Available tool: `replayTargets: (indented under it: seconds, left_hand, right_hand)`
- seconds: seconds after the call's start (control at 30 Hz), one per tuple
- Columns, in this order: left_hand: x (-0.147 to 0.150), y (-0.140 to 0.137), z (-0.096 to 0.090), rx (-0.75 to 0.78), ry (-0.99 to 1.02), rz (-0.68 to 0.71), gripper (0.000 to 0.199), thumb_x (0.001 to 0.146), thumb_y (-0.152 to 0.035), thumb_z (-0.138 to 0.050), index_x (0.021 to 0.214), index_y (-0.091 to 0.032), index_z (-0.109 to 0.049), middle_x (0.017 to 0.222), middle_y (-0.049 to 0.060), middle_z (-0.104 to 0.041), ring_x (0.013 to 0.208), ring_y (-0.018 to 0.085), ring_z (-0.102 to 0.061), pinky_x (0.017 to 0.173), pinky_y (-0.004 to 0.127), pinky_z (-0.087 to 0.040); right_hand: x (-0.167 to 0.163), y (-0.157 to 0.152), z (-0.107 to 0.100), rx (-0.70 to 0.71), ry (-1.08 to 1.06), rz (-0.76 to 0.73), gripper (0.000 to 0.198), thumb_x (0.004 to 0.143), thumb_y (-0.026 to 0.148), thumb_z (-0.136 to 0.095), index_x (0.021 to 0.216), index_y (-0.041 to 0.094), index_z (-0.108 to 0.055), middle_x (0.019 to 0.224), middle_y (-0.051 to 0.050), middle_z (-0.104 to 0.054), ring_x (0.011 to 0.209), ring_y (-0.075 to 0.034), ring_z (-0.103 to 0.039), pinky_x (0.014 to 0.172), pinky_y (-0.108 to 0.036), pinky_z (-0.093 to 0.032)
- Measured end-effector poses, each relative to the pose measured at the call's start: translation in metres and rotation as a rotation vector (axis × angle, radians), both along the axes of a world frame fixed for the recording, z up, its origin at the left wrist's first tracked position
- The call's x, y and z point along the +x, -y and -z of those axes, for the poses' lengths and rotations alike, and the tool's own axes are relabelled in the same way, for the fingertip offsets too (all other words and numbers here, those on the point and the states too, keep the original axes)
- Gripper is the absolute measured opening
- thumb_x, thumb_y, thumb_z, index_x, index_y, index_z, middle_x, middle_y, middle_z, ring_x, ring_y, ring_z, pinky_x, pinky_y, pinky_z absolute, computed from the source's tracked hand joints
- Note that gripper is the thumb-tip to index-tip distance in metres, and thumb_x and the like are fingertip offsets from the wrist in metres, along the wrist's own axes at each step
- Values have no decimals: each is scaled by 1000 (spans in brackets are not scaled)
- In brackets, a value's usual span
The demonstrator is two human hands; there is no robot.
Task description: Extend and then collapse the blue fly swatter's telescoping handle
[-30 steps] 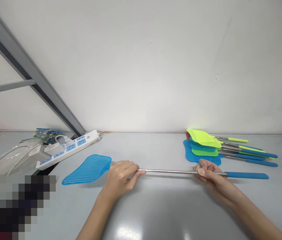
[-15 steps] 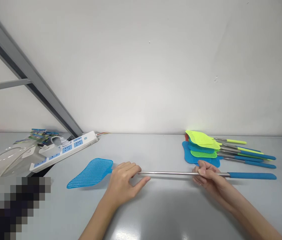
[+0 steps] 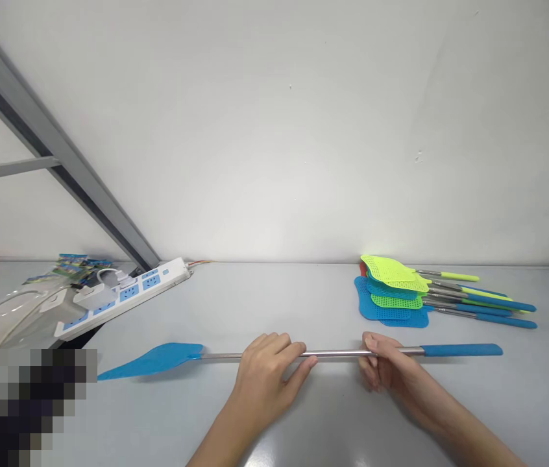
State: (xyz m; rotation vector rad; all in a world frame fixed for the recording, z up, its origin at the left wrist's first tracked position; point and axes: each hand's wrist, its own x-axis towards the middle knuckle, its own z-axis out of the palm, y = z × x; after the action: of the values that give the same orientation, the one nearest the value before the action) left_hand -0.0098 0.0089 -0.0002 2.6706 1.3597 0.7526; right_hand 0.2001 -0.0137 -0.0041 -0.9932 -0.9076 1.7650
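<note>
A blue fly swatter (image 3: 160, 360) with an extended metal telescopic rod and a blue grip lies crosswise in front of me, its head to the left, seen almost edge-on. My left hand (image 3: 272, 366) is closed around the rod's middle, thumb below and fingers over the top. Closer to the blue grip, my right hand (image 3: 384, 360) pinches the rod between thumb and fingers. Behind my right hand lies a pile of fly swatters (image 3: 394, 292) with yellow, green and blue heads, their handles pointing right.
At the left, a white power strip (image 3: 128, 295) with plugs in it lies at an angle beside a grey metal post (image 3: 84, 168). Colourful packets (image 3: 77, 266) lie behind it. A white wall (image 3: 274, 130) borders the grey table (image 3: 265, 298).
The swatter has turned so its head shows nearly edge-on, and it has shifted left and nearer. My left hand has slid right along the rod, closer to my right hand.
</note>
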Motion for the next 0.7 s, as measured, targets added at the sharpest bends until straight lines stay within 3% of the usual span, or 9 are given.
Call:
replayTargets:
  seconds: [0.27, 0.47, 0.7]
  left_hand:
    - [-3, 0, 0, 114, -45, 37, 20, 78, -29, -44, 62, -20, -50, 51, -3, -44, 48, 10, -36, 49, 24, -25]
    - [-11, -2, -5, 202, -57, 55, 23, 77, -26, -44, 56, -18, -42, 48, -3, -41, 46, 9, -33, 48, 24, -22]
    - [-14, -4, -14, 306, -50, 83, 20, 74, -25, -49, 56, -18, -44, 46, -4, -40, 44, 8, -32, 47, 24, -23]
  right_hand:
    - [-3, 3, -6, -19, 126, -35, 38, 77, 38, -44, 47, 19, -31, 46, 5, -26, 47, -10, -28, 52, -26, -24]
    - [-9, 8, -9, -103, -31, -45, 38, 80, 34, -40, 48, 20, -26, 48, 5, -21, 46, -9, -21, 49, -26, -18]
    - [-10, 13, -11, -229, -156, -30, 36, 79, 32, -42, 50, 19, -27, 47, 6, -20, 45, -9, -16, 47, -26, -16]
